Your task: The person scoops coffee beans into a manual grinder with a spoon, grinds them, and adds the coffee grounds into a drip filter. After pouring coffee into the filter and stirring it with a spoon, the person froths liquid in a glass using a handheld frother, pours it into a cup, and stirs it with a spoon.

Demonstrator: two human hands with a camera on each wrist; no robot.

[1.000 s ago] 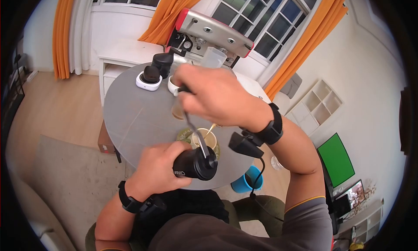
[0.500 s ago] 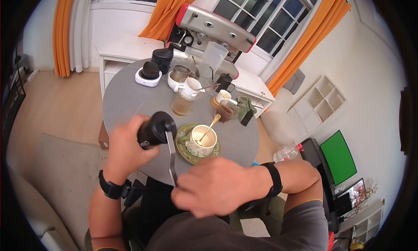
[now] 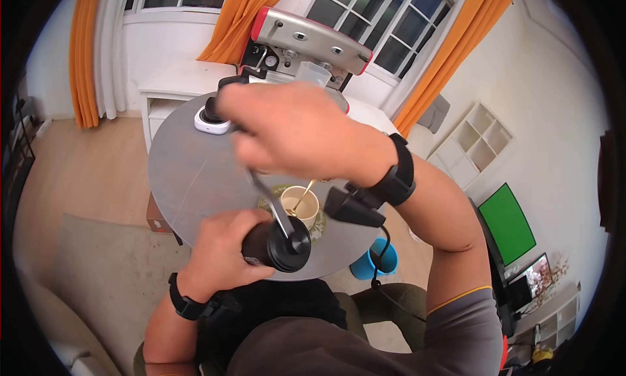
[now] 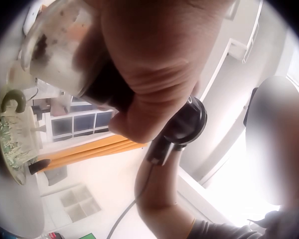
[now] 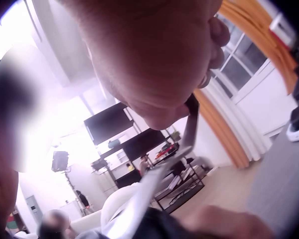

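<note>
The left hand (image 3: pixel 222 252) grips the black body of a hand grinder (image 3: pixel 277 245), its capped end tilted toward the person. From that cap a bent metal crank (image 3: pixel 272 203) runs up to the right hand (image 3: pixel 293 131), whose fingers curl round the crank's knob, mostly hidden. In the left wrist view, the grinder's clear container (image 4: pixel 60 45) has dark bits inside. The right wrist view shows the crank (image 5: pixel 157 174) below the right hand (image 5: pixel 149 59). Just beyond the grinder, a cream cup (image 3: pixel 301 203) with a gold spoon (image 3: pixel 302 196) stands on a green patterned saucer (image 3: pixel 319 229).
A round grey table (image 3: pixel 182 174) bears a white scale (image 3: pixel 210 121) with a dark item on top. Behind stands a silver and red espresso machine (image 3: pixel 313 40). A blue bin (image 3: pixel 385 260) is on the floor at the right. The right arm hides much of the table's far side.
Since half a second ago the right hand has swung the crank from near the body to the far side. The left hand and grinder have shifted right and tilted toward the person.
</note>
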